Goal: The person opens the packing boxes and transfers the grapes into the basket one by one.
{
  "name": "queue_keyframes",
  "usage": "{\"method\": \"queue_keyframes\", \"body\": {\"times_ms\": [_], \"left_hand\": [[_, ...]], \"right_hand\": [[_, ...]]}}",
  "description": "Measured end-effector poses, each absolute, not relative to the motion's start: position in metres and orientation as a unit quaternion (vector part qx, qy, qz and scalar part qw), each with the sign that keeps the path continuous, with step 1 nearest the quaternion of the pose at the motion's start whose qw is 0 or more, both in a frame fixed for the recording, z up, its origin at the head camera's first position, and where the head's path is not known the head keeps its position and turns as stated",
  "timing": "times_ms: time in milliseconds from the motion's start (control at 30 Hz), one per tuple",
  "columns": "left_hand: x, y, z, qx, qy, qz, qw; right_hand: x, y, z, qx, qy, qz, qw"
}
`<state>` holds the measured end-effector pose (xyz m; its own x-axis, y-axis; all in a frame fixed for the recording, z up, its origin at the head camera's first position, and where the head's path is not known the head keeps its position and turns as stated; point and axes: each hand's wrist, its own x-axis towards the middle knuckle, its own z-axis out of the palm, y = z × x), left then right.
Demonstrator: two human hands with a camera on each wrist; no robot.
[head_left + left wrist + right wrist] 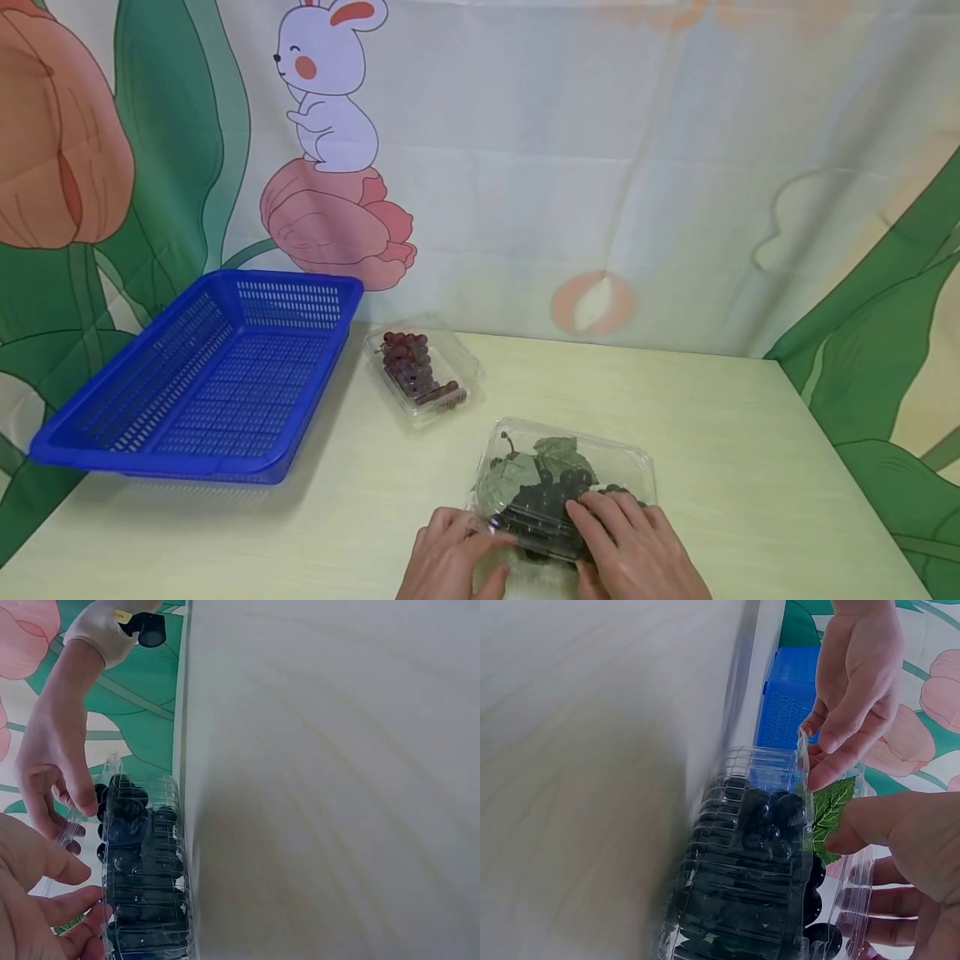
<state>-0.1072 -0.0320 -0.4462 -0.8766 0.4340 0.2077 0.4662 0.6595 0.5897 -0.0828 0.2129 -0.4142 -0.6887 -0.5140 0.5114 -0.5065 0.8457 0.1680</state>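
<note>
A clear plastic clamshell box (525,429) of dark grapes (551,500) with green leaves (562,457) rests on the table near its front. Between lid and base a gap shows along the front, and grapes bulge into it. My left hand (450,557) holds the box's front left corner, its fingertips at the rim (105,900). At the front right, my right hand (637,546) grips the lid edge, fingers bent over the top and thumb at the front. The right thumb (847,832) is apart from the fingers, beside a leaf.
Farther back stands a second clear box (461,354) with red grapes (408,367). A blue plastic basket (281,454) sits at the left. Behind the table (750,458) hangs a printed cloth (510,167) with a rabbit and flowers.
</note>
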Motion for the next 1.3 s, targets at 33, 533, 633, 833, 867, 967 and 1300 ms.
{"method": "queue_keyframes", "body": {"times_ms": [33, 533, 633, 833, 867, 967, 1300], "left_hand": [[-0.107, -0.032, -0.447, -0.248, -0.91, -0.332, 0.026], [-0.107, -0.028, -0.447, -0.3, -0.914, -0.271, 0.037], [-0.105, -0.025, -0.447, -0.31, -0.919, -0.242, 0.034], [-0.101, -0.017, -0.446, -0.336, -0.914, -0.226, 0.039], [-0.101, -0.016, -0.446, -0.345, -0.909, -0.229, 0.041], [-0.103, -0.013, -0.447, -0.373, -0.894, -0.241, 0.059], [-0.103, -0.002, -0.446, -0.378, -0.889, -0.248, 0.065]], "right_hand": [[-0.083, 0.213, -0.414, 0.277, -0.919, -0.006, 0.281], [-0.082, 0.213, -0.412, 0.262, -0.925, -0.004, 0.274], [-0.082, 0.213, -0.413, 0.264, -0.925, -0.005, 0.274], [-0.084, 0.211, -0.414, 0.266, -0.923, -0.004, 0.278], [-0.084, 0.21, -0.413, 0.266, -0.923, -0.004, 0.278], [-0.085, 0.208, -0.413, 0.264, -0.925, -0.005, 0.275], [-0.085, 0.208, -0.412, 0.27, -0.922, -0.009, 0.278]]}}
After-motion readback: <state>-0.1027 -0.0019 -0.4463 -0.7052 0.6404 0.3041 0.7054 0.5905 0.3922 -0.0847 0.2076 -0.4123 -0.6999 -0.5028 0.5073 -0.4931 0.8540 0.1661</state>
